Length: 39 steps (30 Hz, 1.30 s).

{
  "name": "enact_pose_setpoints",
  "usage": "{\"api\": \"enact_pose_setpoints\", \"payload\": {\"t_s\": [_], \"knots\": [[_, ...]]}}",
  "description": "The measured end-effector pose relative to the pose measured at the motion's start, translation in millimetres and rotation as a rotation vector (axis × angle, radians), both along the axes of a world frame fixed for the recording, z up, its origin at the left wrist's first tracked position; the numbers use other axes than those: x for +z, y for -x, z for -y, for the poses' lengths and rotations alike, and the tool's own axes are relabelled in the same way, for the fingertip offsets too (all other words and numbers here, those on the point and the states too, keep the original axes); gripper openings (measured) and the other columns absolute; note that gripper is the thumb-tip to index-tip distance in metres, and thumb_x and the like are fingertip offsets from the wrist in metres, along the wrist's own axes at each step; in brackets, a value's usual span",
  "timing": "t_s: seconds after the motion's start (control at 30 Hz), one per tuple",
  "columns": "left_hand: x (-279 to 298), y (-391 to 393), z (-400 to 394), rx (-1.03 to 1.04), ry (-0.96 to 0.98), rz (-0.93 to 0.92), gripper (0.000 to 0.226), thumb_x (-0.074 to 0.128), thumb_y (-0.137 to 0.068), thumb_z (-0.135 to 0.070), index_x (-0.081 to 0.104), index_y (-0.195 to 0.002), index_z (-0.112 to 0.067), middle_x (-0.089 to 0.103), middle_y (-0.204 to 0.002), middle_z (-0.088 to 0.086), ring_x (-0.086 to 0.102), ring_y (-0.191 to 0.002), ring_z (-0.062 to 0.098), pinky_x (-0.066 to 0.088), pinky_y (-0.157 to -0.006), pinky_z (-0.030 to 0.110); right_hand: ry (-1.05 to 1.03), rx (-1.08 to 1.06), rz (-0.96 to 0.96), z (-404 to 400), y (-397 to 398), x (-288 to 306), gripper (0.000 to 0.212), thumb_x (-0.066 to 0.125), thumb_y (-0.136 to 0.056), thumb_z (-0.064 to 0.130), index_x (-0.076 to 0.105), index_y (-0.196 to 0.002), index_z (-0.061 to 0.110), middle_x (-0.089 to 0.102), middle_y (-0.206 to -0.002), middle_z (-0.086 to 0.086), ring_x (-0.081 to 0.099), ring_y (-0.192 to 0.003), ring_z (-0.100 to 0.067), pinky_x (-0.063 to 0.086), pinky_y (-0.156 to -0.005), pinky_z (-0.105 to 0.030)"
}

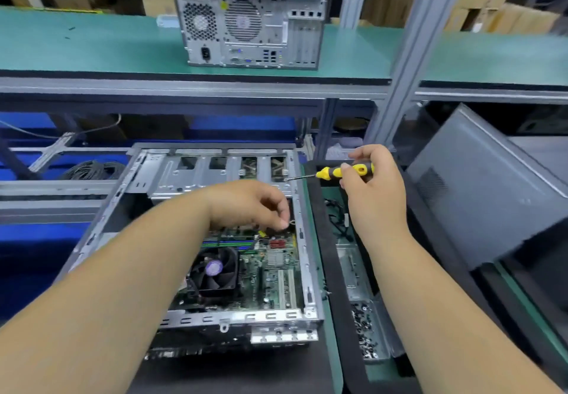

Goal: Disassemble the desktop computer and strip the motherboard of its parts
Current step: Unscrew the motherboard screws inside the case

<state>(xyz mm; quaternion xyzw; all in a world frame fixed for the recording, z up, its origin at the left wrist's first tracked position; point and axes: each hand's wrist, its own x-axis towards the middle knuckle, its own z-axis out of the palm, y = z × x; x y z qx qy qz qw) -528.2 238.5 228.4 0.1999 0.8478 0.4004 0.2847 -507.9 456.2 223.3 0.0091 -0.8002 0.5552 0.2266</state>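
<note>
Case (pixel 304 270) of the desktop computer lies open on its side on the bench, motherboard (pixel 270 270) and cooler fan (pixel 215 270) still inside. The left hand (pixel 246 206) reaches into the case, fingertips pinching something small near the upper board edge, possibly a connector or wire; the right hand (pixel 373 178) grips a yellow screwdriver (pixel 338 172), tip over the case rim. Pull any connector straight out, gripping the plug rather than the wire, and keep the screwdriver tip clear of the board.

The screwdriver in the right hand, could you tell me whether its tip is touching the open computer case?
Cannot tell. In the head view the screwdriver, gripped by the right hand, points its tip over the open computer case's far right corner, but neither contact nor gap is plain.
</note>
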Motion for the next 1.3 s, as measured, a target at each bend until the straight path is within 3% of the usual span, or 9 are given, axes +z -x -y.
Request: {"api": "enact_pose_setpoints", "payload": {"t_s": [0.1, 0.2, 0.4, 0.53, 0.83, 0.9, 1.07, 1.3], "knots": [[-1, -11, -53, -0.023, 0.091, -0.17, 0.006, 0.072, -0.083, -0.024, 0.067, -0.081, -0.025, 0.067, -0.079, -0.009, 0.058, -0.072, 0.008, 0.05, -0.074, 0.027, 0.017, -0.068, -0.007, -29, -10, -1, 0.015, 0.056, -0.087, 0.025, 0.053, -0.093, 0.038, 0.06, -0.097, 0.006, 0.063, -0.083, -0.018, 0.05, -0.069, -0.031], [-6, -26, -104, -0.103, 0.187, -0.336, 0.007, 0.071, -0.082, -0.027, 0.065, -0.08, -0.028, 0.063, -0.076, -0.016, 0.058, -0.073, 0.001, 0.047, -0.069, 0.02, 0.009, -0.113, -0.003, -58, -19, -3, 0.013, 0.057, -0.088, 0.025, 0.053, -0.093, 0.036, 0.059, -0.097, 0.005, 0.062, -0.083, -0.017, 0.049, -0.069, -0.029], [-33, -37, -171, -0.188, 0.292, -0.323, 0.01, 0.063, -0.085, -0.02, 0.066, -0.092, -0.026, 0.064, -0.081, -0.012, 0.057, -0.077, 0.009, 0.043, -0.066, 0.019, -0.03, -0.133, 0.023, -102, -30, -16, 0.013, 0.059, -0.089, 0.021, 0.053, -0.096, 0.03, 0.056, -0.098, 0.008, 0.052, -0.08, 0.0, 0.037, -0.062, -0.01], [-44, -39, -186, -0.181, 0.357, -0.297, 0.023, 0.061, -0.086, -0.023, 0.065, -0.107, -0.032, 0.064, -0.092, -0.01, 0.059, -0.083, 0.013, 0.049, -0.075, 0.028, -0.067, -0.094, 0.043, -121, -31, -25, 0.015, 0.059, -0.09, 0.021, 0.052, -0.097, 0.031, 0.054, -0.098, 0.012, 0.05, -0.083, 0.0, 0.036, -0.064, -0.014], [-28, -40, -165, 0.141, 0.265, -0.376, 0.019, 0.061, -0.087, -0.023, 0.068, -0.1, -0.035, 0.066, -0.093, -0.012, 0.061, -0.087, 0.01, 0.05, -0.081, 0.027, -0.082, 0.097, 0.053, -119, -12, -25, 0.018, 0.06, -0.09, 0.024, 0.05, -0.097, 0.037, 0.054, -0.1, 0.014, 0.05, -0.084, 0.003, 0.034, -0.062, -0.009], [-24, -44, -156, 0.259, 0.2, -0.383, 0.017, 0.061, -0.088, -0.021, 0.069, -0.096, -0.033, 0.066, -0.088, -0.015, 0.062, -0.085, 0.008, 0.049, -0.078, 0.023, -0.086, 0.162, 0.038, -111, -8, -22, 0.019, 0.061, -0.09, 0.022, 0.05, -0.097, 0.036, 0.054, -0.099, 0.013, 0.05, -0.083, 0.004, 0.036, -0.061, -0.007], [-17, -50, -121, 0.513, 0.172, -0.394, 0.013, 0.059, -0.086, -0.017, 0.065, -0.083, -0.028, 0.061, -0.073, -0.012, 0.055, -0.068, 0.006, 0.043, -0.062, 0.019, -0.127, 0.299, 0.039, -83, 5, -15, 0.017, 0.062, -0.091, 0.023, 0.051, -0.1, 0.033, 0.051, -0.093, 0.012, 0.05, -0.081, -0.003, 0.039, -0.065, -0.022], [-25, -50, -65, 0.702, 0.253, -0.298, 0.015, 0.054, -0.082, -0.016, 0.061, -0.075, -0.027, 0.06, -0.065, -0.008, 0.049, -0.047, 0.004, 0.038, -0.043, 0.018, -0.315, 0.452, -0.027, -36, 18, -6, 0.015, 0.061, -0.092, 0.026, 0.049, -0.097, 0.034, 0.046, -0.093, 0.018, 0.048, -0.087, 0.003, 0.034, -0.064, -0.016]]}}
